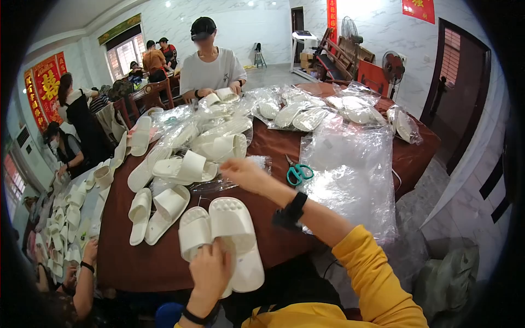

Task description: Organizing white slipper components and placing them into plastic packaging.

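My left hand (pixel 209 269) grips a pair of white slippers (pixel 224 229) held side by side, soles up, at the near edge of the brown table (pixel 126 262). My right hand (pixel 244 172) reaches forward over the table and touches a clear plastic bag (pixel 219 183) lying beside a pile of white slippers (pixel 186 167). Its fingers curl on the bag's edge. A black band sits on each wrist, and a yellow sleeve covers my right upper arm.
Teal-handled scissors (pixel 298 173) lie just right of my right hand. A stack of clear bags (pixel 353 175) hangs over the table's right edge. Bagged slippers (pixel 306 112) fill the far side, where a person in white (pixel 210 68) works. More slippers cover a table (pixel 71 213) at left.
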The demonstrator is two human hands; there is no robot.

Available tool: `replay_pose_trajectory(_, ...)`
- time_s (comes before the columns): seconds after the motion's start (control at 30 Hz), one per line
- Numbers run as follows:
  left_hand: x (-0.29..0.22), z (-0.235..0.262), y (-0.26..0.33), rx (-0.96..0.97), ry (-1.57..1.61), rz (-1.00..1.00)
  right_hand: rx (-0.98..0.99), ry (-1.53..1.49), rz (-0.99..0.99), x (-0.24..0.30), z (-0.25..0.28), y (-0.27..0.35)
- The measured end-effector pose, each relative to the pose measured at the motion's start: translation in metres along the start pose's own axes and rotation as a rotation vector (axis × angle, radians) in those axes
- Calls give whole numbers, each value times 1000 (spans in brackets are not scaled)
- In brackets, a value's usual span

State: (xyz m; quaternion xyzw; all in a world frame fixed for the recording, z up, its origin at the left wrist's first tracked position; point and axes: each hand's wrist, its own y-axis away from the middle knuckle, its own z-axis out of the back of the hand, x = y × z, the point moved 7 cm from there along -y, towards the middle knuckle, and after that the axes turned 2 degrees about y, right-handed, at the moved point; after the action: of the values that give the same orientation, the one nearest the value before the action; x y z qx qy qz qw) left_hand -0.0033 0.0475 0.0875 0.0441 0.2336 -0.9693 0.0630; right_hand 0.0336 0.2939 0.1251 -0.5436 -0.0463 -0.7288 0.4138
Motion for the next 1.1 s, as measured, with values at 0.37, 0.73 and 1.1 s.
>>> replay_pose_trajectory(0.37,225,111,37,-56,-70,417,-172,362,-99,-104,50,-78)
replay_pose_trajectory(0.73,164,72,39,-55,33,280,-427,534,227,12,53,-75)
replay_pose_trajectory(1.1,41,21,-49,-220,434,11,-194,149,547,205,52,14)
